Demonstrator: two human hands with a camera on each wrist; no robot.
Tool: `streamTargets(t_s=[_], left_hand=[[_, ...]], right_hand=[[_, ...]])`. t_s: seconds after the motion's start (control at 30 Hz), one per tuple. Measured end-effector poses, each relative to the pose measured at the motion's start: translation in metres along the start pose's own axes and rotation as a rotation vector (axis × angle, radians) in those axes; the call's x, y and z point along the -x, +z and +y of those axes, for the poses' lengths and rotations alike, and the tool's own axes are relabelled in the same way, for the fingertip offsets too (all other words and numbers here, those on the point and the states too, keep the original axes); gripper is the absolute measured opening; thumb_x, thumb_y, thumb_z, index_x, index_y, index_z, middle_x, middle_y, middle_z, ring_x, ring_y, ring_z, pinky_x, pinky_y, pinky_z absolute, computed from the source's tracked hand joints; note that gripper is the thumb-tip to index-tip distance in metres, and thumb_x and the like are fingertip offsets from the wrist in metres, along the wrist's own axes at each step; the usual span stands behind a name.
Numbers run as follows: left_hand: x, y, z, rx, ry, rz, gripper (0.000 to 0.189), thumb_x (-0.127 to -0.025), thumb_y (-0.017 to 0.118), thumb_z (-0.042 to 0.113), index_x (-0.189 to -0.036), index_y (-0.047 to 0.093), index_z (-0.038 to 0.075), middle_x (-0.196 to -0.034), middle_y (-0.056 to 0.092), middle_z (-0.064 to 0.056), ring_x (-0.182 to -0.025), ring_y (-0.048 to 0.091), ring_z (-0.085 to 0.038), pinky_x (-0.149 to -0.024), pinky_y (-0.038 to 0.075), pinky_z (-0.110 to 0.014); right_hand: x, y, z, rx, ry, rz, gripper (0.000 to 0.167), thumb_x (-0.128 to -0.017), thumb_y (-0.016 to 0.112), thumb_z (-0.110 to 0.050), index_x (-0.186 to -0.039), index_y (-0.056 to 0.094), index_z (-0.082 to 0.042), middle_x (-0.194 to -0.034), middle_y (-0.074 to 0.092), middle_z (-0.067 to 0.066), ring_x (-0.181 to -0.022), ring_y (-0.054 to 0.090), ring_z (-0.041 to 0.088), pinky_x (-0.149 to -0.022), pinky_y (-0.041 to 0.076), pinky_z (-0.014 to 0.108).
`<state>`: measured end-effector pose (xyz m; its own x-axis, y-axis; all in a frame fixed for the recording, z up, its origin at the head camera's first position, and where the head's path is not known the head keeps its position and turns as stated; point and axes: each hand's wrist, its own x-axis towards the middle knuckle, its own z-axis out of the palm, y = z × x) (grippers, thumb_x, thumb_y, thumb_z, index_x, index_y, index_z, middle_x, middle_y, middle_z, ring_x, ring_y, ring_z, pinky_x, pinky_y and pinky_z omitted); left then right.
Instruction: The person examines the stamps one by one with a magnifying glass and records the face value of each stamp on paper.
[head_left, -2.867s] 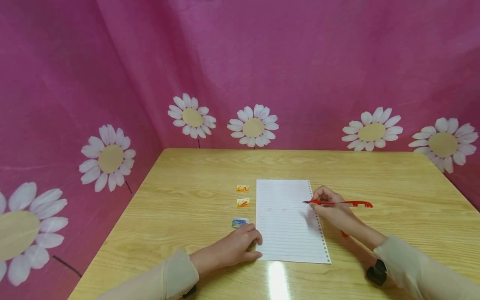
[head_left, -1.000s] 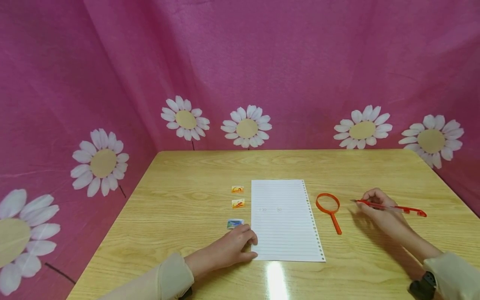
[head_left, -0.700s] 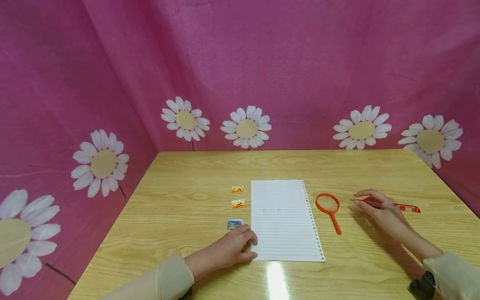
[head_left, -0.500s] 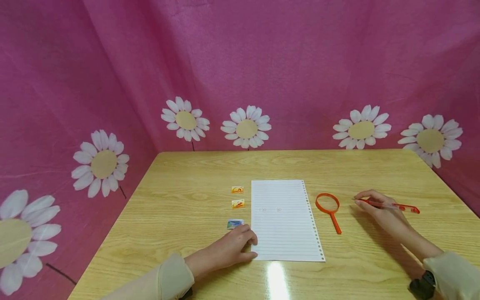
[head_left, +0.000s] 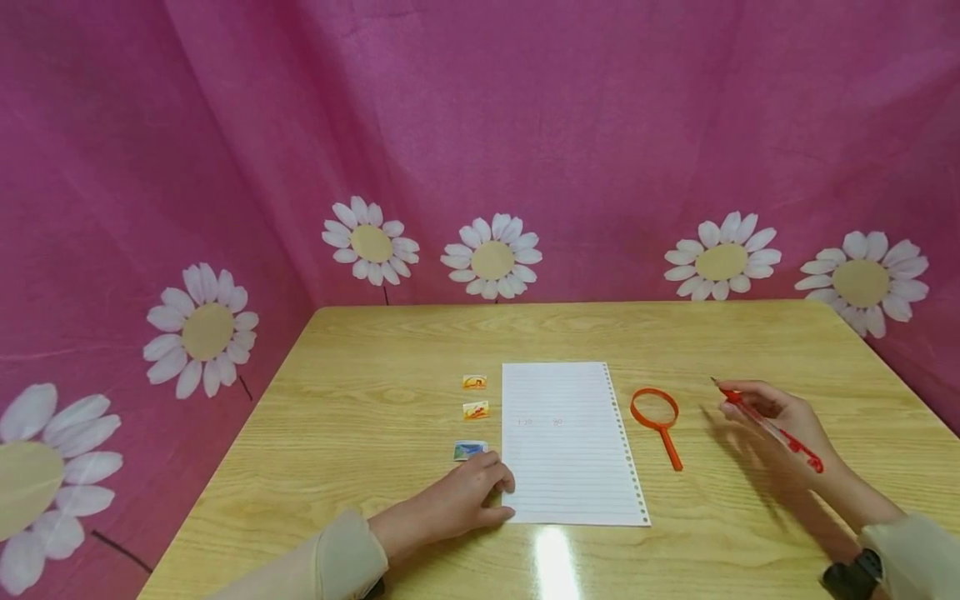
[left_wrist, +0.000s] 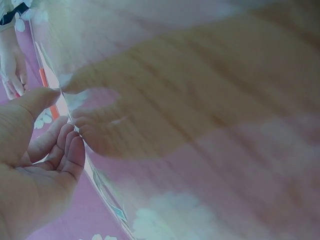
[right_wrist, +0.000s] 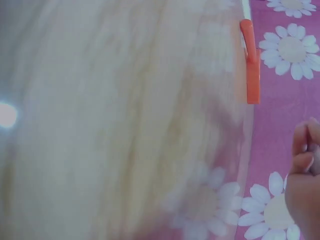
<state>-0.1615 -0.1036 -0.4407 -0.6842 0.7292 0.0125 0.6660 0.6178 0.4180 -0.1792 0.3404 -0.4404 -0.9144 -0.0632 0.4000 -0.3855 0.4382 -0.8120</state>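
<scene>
My left hand (head_left: pixel 468 496) rests at the left edge of a sheet of lined paper (head_left: pixel 570 483), thumb and bent fingertips touching down there. In the left wrist view, that hand's fingers (left_wrist: pixel 67 145) meet the tabletop beside their reflection. My right hand (head_left: pixel 802 433) holds a red pen (head_left: pixel 771 429) over the table's right side, its tip pointing up and left. Small red writing (head_left: pixel 557 422) shows on the upper half of the sheet. Between the sheet and my right hand lies a red magnifying glass (head_left: pixel 666 440). The pen is out of sight in the right wrist view.
Two yellow-orange stamp-like pictures (head_left: pixel 476 410) and a blue-green one (head_left: pixel 469 451) line up left of the sheet, the lowest right by my left fingers. The wooden table (head_left: pixel 360 400) meets a pink daisy-print cloth (head_left: pixel 600 150) at the back and left.
My right hand has moved with the pen from the sheet's right edge out past the magnifying glass, uncovering it. Lately the pen has tilted, its tip swinging upward. The left hand stays put.
</scene>
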Motion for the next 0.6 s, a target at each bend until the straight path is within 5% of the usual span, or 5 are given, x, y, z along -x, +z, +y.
streamTargets(t_s=[0.1, 0.2, 0.33, 0.53, 0.6], left_hand=[[-0.0002, -0.0003, 0.0002, -0.001, -0.002, -0.003, 0.02, -0.091, 0.07, 0.026, -0.101, 0.063, 0.01, -0.096, 0.054, 0.002, -0.089, 0.046, -0.003, -0.081, 0.046, -0.015], [-0.0001, -0.0007, 0.0005, -0.002, 0.001, 0.0, 0.02, -0.091, 0.07, 0.025, -0.101, 0.063, 0.009, -0.096, 0.054, 0.002, -0.088, 0.046, -0.003, -0.08, 0.045, -0.014], [0.0008, -0.0013, 0.0009, 0.007, -0.002, 0.001, 0.02, -0.091, 0.07, 0.025, -0.101, 0.062, 0.009, -0.095, 0.054, 0.001, -0.088, 0.046, -0.003, -0.08, 0.046, -0.015], [0.0012, -0.001, 0.0018, 0.006, -0.005, 0.0, 0.02, -0.091, 0.07, 0.025, -0.101, 0.062, 0.009, -0.096, 0.053, 0.002, -0.089, 0.047, -0.003, -0.081, 0.046, -0.015], [0.0011, -0.0006, 0.0022, 0.005, -0.005, 0.0, 0.02, -0.091, 0.07, 0.025, -0.101, 0.062, 0.01, -0.096, 0.053, 0.002, -0.089, 0.047, -0.003, -0.08, 0.046, -0.014]], right_hand=[[0.0011, -0.004, 0.0, 0.017, -0.026, -0.032, 0.037, -0.093, 0.058, 0.007, -0.129, 0.059, -0.001, -0.094, 0.071, -0.02, -0.087, 0.065, -0.009, -0.072, 0.05, 0.009], [0.0009, -0.0076, 0.0008, -0.219, -0.023, -0.085, 0.037, -0.098, 0.047, 0.007, -0.133, 0.055, 0.002, -0.101, 0.073, -0.012, -0.095, 0.066, -0.004, -0.079, 0.05, 0.01], [-0.001, -0.0067, -0.0004, -0.439, -0.006, -0.076, 0.03, -0.102, 0.041, 0.002, -0.126, 0.059, 0.001, -0.098, 0.073, -0.006, -0.088, 0.065, 0.004, -0.07, 0.05, 0.015], [-0.0044, -0.0065, 0.0004, -0.013, 0.047, -0.025, 0.019, -0.101, 0.051, -0.007, -0.114, 0.064, -0.007, -0.087, 0.064, -0.021, -0.069, 0.055, 0.001, -0.058, 0.046, 0.02], [-0.0078, -0.0064, 0.0028, 0.031, 0.037, -0.057, 0.017, -0.1, 0.051, -0.007, -0.113, 0.062, -0.004, -0.087, 0.062, -0.02, -0.07, 0.054, 0.003, -0.059, 0.046, 0.02]])
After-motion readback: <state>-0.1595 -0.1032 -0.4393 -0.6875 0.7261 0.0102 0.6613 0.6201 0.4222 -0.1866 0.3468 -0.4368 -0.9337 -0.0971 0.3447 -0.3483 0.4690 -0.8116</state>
